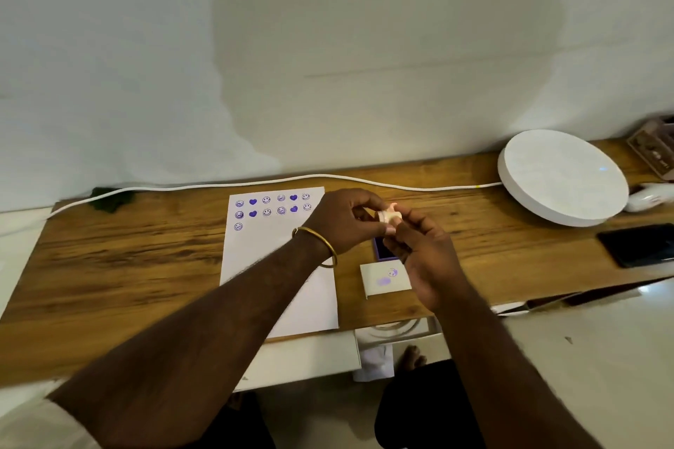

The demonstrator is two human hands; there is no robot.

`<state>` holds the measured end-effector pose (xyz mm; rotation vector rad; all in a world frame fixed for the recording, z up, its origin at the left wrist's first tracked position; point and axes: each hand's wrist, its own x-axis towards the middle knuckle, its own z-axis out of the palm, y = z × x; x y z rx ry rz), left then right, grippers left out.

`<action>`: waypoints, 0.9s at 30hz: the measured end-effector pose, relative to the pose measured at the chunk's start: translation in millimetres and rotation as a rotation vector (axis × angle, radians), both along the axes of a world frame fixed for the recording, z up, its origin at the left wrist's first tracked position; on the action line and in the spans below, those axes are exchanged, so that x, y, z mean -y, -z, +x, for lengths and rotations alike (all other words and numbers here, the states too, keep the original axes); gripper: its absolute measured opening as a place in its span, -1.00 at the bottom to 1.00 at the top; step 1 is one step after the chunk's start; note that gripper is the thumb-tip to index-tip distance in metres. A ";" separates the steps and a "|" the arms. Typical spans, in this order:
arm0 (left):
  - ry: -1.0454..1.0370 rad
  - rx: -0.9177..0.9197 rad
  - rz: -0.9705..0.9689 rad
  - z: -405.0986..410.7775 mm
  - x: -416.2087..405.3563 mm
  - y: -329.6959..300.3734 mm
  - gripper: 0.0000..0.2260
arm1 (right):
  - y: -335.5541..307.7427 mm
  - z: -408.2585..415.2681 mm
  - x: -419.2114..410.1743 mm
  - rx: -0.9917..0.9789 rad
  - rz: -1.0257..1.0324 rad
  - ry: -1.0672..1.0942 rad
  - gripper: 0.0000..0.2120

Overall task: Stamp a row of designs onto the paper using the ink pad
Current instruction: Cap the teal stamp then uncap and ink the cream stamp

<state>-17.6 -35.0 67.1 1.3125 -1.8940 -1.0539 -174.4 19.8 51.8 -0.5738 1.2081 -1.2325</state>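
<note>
1. I see both hands pinching one small pale stamp (389,216) in mid-air: the left hand (343,220) has a narrow grip on one end, the right hand (423,255) on the other.
2. Just beneath them sits the purple ink pad (381,252), partly hidden, with its white lid (384,280) just beside it.
3. To the left lies the paper (277,259), with two full rows of purple designs and one more below.
4. The wooden desk (127,259) stands against a plain pale wall (146,47); a white cable (219,184) runs along the back to a round white device (561,177).
</note>
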 end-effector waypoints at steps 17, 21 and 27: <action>-0.067 -0.018 0.039 2.1 -17.5 24.8 -0.73 | 33.6 0.2 -0.9 0.455 0.217 -0.012 -0.80; -0.097 -0.011 0.079 5.8 -11.0 38.8 -0.72 | 39.7 -2.2 10.5 0.414 0.249 -0.007 -0.76; -0.199 -0.117 0.240 9.9 -13.0 65.3 -0.71 | 42.2 -6.9 23.7 0.510 0.290 0.102 -0.77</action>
